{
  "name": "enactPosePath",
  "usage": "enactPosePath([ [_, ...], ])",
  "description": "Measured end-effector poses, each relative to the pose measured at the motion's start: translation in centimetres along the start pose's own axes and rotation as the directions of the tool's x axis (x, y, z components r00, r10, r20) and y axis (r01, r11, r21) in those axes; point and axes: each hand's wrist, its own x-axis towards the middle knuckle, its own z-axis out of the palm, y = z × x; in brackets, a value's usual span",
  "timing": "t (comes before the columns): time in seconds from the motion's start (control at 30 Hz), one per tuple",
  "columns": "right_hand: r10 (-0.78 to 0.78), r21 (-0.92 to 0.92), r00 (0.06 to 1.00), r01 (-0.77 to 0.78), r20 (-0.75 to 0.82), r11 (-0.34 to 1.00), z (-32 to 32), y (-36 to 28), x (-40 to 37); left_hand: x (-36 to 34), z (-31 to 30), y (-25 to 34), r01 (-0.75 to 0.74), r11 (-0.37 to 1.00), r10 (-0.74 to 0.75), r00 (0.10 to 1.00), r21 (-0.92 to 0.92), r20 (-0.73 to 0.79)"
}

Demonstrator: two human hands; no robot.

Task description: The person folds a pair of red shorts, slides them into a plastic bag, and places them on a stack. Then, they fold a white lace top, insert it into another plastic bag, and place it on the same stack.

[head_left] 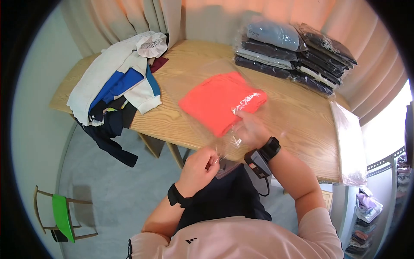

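Wooden table (302, 125), coral garment (215, 100) lengthwise aslant

A coral-orange garment (222, 101), folded into a soft, uneven packet, lies flat on the wooden surface (302, 138) inside a clear plastic bag (236, 141). Glare streaks the film at the garment's 3 o'clock. Loose, wrinkled film trails toward 6 o'clock past the surface's edge, seemingly the bag's mouth, though reflections blur it.

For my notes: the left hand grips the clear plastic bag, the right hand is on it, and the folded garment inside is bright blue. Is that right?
Not quite: the head view shows the folded garment is coral, not blue. The left hand does grip the clear plastic bag, with the right hand on it.
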Motion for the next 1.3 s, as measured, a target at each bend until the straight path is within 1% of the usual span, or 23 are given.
enactPosePath([
  [0.03,0.052,-0.006,0.997,-0.053,-0.063,0.999,0.0,0.5,1.3,-0.1,-0.2,-0.1,0.018,1.0,-0.018,1.0,-0.004,-0.021],
  [0.07,0.052,-0.007,0.997,-0.053,-0.054,0.999,-0.1,0.6,2.1,-0.3,-0.4,-0.1,0.035,0.999,-0.035,0.998,-0.009,-0.044],
  [0.13,0.217,0.067,0.97,-0.225,0.107,0.972,0.7,0.4,3.0,-0.6,-1.1,-0.1,0.024,1.0,-0.024,0.999,-0.004,-0.039],
  [0.17,0.215,0.058,0.97,-0.223,0.117,0.973,1.3,0.5,3.6,-0.7,-1.4,-0.2,0.017,1.0,-0.017,1.0,-0.004,-0.026],
  [0.23,0.07,0.149,0.972,-0.105,0.226,0.983,2.9,1.0,4.6,-1.0,-1.7,-0.2,0.021,1.0,-0.022,0.999,-0.016,-0.048],
  [0.37,0.057,0.275,0.944,-0.152,0.325,0.949,3.2,1.6,7.6,-1.4,-2.0,-0.2,0.033,0.998,-0.037,0.995,-0.047,-0.093],
  [0.47,0.023,0.244,0.965,-0.09,0.263,0.966,2.7,2.4,8.9,-1.6,-2.2,-0.5,0.009,0.999,-0.014,0.995,-0.049,-0.098],
  [0.53,-0.052,0.224,0.997,0.037,0.064,0.974,2.8,2.8,8.5,-1.6,-2.4,-0.6,-0.016,0.999,0.012,0.996,-0.045,-0.089],
  [0.57,-0.052,0.222,0.997,0.037,0.063,0.974,2.6,2.9,8.8,-1.6,-2.5,-0.6,-0.027,0.999,0.024,0.996,-0.043,-0.086],
  [0.63,-0.093,0.144,0.993,0.104,-0.079,0.984,1.7,3.2,9.4,-1.7,-2.7,-0.7,-0.036,0.998,0.032,0.996,-0.045,-0.081],
  [0.67,-0.094,0.144,0.992,0.105,-0.083,0.984,1.3,3.5,9.8,-1.8,-2.8,-0.7,-0.04,0.998,0.036,0.995,-0.043,-0.092],
  [0.73,-0.15,0.198,0.975,0.117,0.161,0.973,1.7,3.8,9.8,-1.8,-2.9,-0.7,-0.045,0.998,0.04,0.994,-0.043,-0.103],
  [0.77,-0.151,0.198,0.976,0.118,0.16,0.973,1.6,3.6,9.6,-1.8,-3.0,-0.7,-0.049,0.998,0.044,0.992,-0.045,-0.116],
  [0.83,0.226,0.071,0.958,-0.242,0.179,0.968,2.6,2.8,8.3,-1.8,-3.4,-0.5,-0.056,0.997,0.049,0.991,-0.048,-0.128],
  [0.87,0.225,0.07,0.958,-0.241,0.178,0.968,2.5,2.7,8.3,-1.9,-3.6,-0.3,-0.029,0.999,0.023,0.99,-0.042,-0.136],
  [0.93,0.339,0.011,0.909,-0.352,0.244,0.936,2.2,2.6,8.0,-2.0,-3.6,-0.3,-0.001,0.999,-0.005,0.99,-0.041,-0.141],
  [0.97,0.336,0.015,0.91,-0.35,0.241,0.937,1.8,3.0,8.2,-2.1,-3.5,-0.4,-0.02,0.999,0.014,0.99,-0.041,-0.14],
  [1.03,0.064,0.04,0.954,-0.079,0.292,0.996,1.5,3.9,8.7,-2.2,-3.4,-0.6,-0.041,0.998,0.035,0.99,-0.04,-0.134],
  [1.07,0.06,0.045,0.955,-0.076,0.292,0.996,1.3,3.9,9.0,-2.2,-3.4,-0.7,-0.018,0.999,0.013,0.99,-0.033,-0.144],
  [1.17,0.118,-0.01,0.959,-0.119,0.257,0.993,2.6,2.3,8.7,-2.2,-3.7,-0.6,0.014,1.0,-0.018,0.989,-0.028,-0.144],
  [1.23,0.416,0.005,0.898,-0.421,0.143,0.907,4.2,-0.4,6.2,-2.3,-3.8,-0.5,0.027,0.999,-0.031,0.99,-0.032,-0.138],
  [1.27,0.416,0.008,0.898,-0.422,0.142,0.907,4.7,-1.0,5.4,-2.3,-3.8,-0.5,0.007,1.0,-0.01,0.991,-0.022,-0.133],
  [1.3,0.416,-0.246,0.909,-0.397,0.027,0.884,5.1,-1.5,4.8,-2.2,-3.8,-0.5,-0.013,1.0,0.012,0.992,-0.013,-0.129],
])
